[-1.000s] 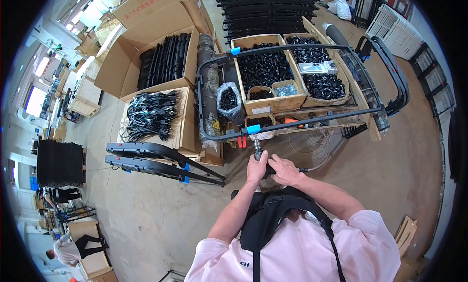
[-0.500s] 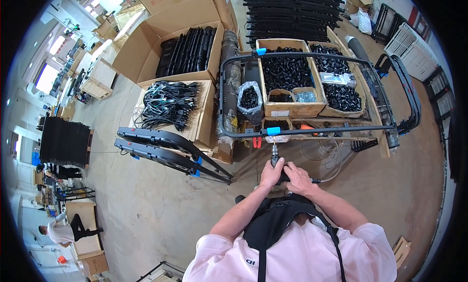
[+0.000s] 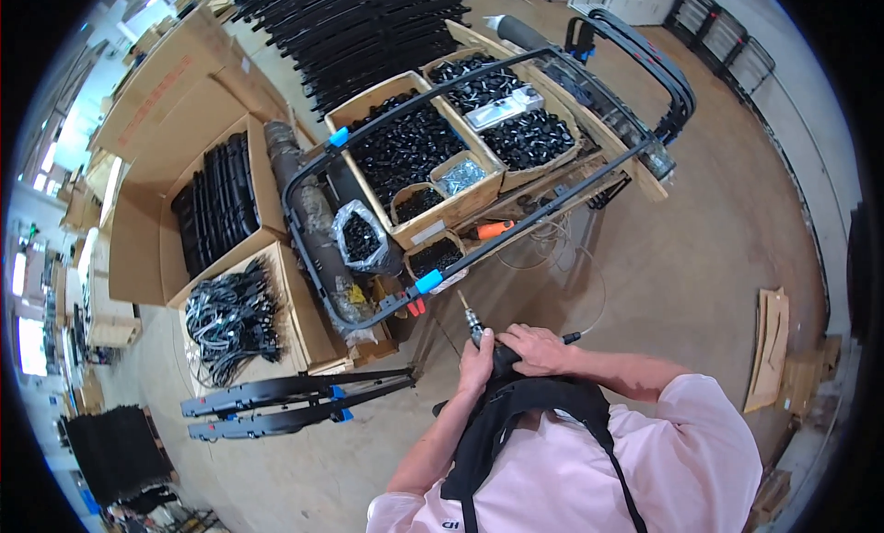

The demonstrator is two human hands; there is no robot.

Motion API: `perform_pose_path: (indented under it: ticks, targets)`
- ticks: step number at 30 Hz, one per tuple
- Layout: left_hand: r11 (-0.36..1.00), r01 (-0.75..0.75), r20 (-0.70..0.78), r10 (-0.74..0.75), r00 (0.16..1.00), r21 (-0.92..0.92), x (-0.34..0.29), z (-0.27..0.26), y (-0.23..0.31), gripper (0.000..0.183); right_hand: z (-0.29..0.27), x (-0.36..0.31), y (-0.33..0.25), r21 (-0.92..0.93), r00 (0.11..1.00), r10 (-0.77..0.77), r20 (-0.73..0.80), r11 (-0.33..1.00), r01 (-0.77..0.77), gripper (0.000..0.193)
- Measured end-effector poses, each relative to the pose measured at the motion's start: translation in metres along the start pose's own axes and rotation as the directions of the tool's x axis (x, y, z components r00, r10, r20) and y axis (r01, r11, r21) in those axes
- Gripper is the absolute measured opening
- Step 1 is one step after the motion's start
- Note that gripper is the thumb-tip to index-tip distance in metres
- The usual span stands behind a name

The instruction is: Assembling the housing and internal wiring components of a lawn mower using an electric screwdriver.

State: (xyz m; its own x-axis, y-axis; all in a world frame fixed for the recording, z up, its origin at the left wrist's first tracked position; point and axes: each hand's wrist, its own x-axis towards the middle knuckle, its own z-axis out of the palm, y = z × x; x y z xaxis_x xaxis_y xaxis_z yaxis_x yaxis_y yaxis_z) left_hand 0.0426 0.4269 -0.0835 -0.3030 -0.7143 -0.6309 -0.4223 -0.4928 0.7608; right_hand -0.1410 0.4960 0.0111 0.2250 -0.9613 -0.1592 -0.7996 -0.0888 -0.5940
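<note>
Our left hand (image 3: 475,362) is wrapped around the front of a black drill (image 3: 474,329), just behind its chuck, while our right hand (image 3: 536,349) closes over the drill's body beside it. Ahead of both hands, the bit points toward a black tubular frame (image 3: 539,216), a gap between them. Farther from us sits a wooden box (image 3: 460,214) of black parts.

One drill (image 3: 474,327), apparently one hose (image 3: 604,294)
</note>
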Motion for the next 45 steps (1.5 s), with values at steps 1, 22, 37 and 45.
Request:
perform_pose_path:
  ticks: [1,22,37,45]
  targets:
    - [1.000,-0.001,0.015,0.000,1.000,0.009,0.005,0.003,0.006,0.060,-0.004,-0.007,0.006,0.002,1.000,0.016,-0.007,1.000,-0.016,0.064]
    - [0.625,-0.553,0.181,0.557,0.810,0.551,0.247,0.167,0.330,0.031,-0.157,0.050,0.410,0.290,0.569,0.797,-0.202,0.603,-0.743,0.069]
    - [0.500,-0.211,0.024,0.354,0.935,0.840,0.358,0.224,0.343,0.041,-0.194,0.031,0.444,0.237,0.712,0.674,-0.197,0.737,-0.633,0.068]
    - [0.747,-0.373,0.078,0.399,0.914,0.550,0.352,0.202,0.373,0.028,-0.334,0.068,0.357,0.434,0.972,0.214,0.096,0.870,-0.234,0.022]
